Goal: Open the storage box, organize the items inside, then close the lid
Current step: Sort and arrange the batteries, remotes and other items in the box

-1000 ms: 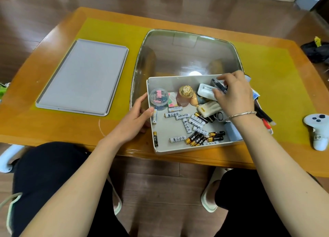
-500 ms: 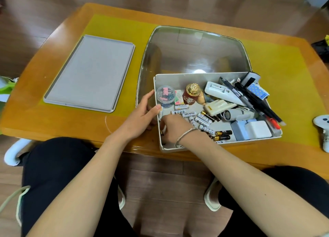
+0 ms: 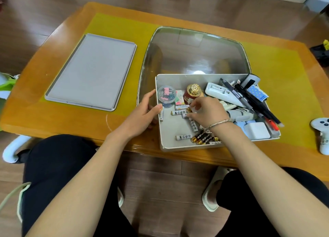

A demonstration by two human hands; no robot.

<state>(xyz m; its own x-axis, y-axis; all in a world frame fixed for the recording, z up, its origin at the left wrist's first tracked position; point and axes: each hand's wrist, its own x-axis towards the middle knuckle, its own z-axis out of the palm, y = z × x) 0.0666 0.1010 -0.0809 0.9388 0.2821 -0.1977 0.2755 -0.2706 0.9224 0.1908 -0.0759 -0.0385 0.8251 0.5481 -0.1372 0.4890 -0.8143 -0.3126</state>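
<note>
The right hand (image 3: 206, 112), having moved up from the box's (image 3: 219, 146) near corner, is pinching a battery (image 3: 185, 115) while the left hand (image 3: 145, 112) is gripping the wall, so sorting is continuing.

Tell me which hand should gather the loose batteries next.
Right. The right hand is already inside the tray, fingers on the white batteries; the left hand grips the tray's left wall.
</note>
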